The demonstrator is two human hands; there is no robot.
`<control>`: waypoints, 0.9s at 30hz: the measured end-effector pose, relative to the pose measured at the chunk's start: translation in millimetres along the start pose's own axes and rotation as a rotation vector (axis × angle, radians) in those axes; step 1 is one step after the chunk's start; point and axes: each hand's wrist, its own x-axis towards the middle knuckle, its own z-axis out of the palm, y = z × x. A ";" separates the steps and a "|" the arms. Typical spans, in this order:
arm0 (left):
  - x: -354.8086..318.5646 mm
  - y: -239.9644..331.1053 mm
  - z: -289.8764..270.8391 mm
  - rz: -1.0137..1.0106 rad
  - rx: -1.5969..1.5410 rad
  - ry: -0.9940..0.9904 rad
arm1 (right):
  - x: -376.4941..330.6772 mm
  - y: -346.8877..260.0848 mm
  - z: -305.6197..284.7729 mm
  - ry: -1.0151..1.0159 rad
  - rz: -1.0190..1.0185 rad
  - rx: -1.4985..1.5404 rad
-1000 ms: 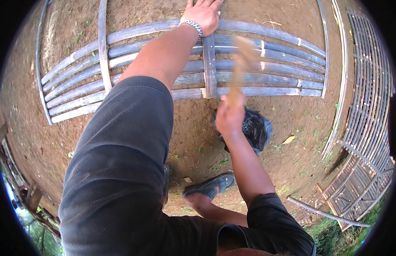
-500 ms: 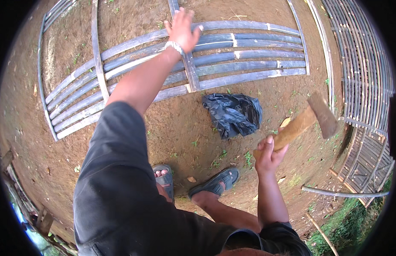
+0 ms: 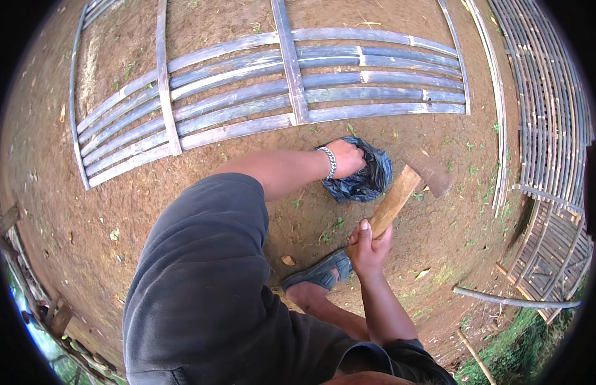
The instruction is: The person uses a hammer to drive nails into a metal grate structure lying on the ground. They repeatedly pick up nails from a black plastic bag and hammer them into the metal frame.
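Note:
My left hand (image 3: 346, 158), with a metal bracelet at the wrist, reaches into a crumpled black plastic bag (image 3: 367, 177) lying on the dirt; its fingers are hidden inside the bag. My right hand (image 3: 370, 244) grips the wooden handle of a hammer (image 3: 408, 186), whose rusty head rests low over the ground to the right of the bag. A panel of split bamboo slats (image 3: 272, 96) with two crosspieces lies flat on the ground beyond the bag.
More bamboo lattice panels (image 3: 548, 128) lie along the right side. My sandalled foot (image 3: 320, 274) stands on the bare dirt below the bag. A thin pole (image 3: 513, 300) lies at lower right near grass.
My left hand left the bamboo panel and came down into the black bag. My right hand lowered the hammer from a raised swing to just above the ground.

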 end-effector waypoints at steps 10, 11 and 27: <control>-0.4 10.0 -11.9 -0.038 -0.031 -0.032 | 11.1 -6.3 10.2 -0.063 0.022 0.058; -2.0 14.6 -18.8 -0.042 -0.012 -0.071 | 12.7 -7.0 10.5 -0.072 0.026 0.055; -76.8 22.1 -67.8 -0.064 -0.941 0.323 | 45.8 -25.9 31.3 0.056 -0.151 0.044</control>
